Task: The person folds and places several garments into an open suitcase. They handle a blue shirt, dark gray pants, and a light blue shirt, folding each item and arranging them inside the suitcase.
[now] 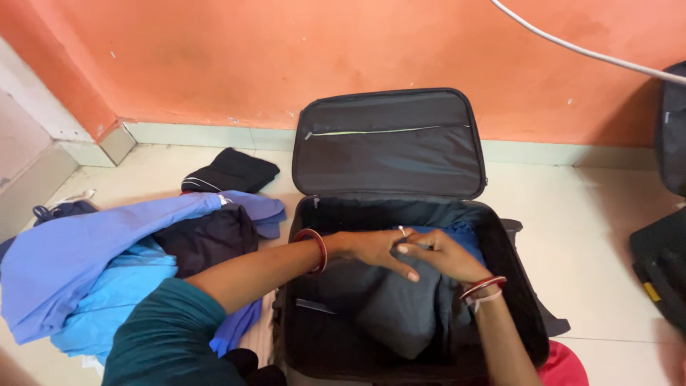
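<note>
Garment (386,304) — dark grey, folded, rumpled, inside open black suitcase (500,236).

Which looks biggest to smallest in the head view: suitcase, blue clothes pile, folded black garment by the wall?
1. Suitcase
2. Blue clothes pile, though nearer the camera
3. Folded black garment

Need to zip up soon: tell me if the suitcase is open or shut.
Open: the suitcase lid leans back against the wall, clothes showing inside.
</note>
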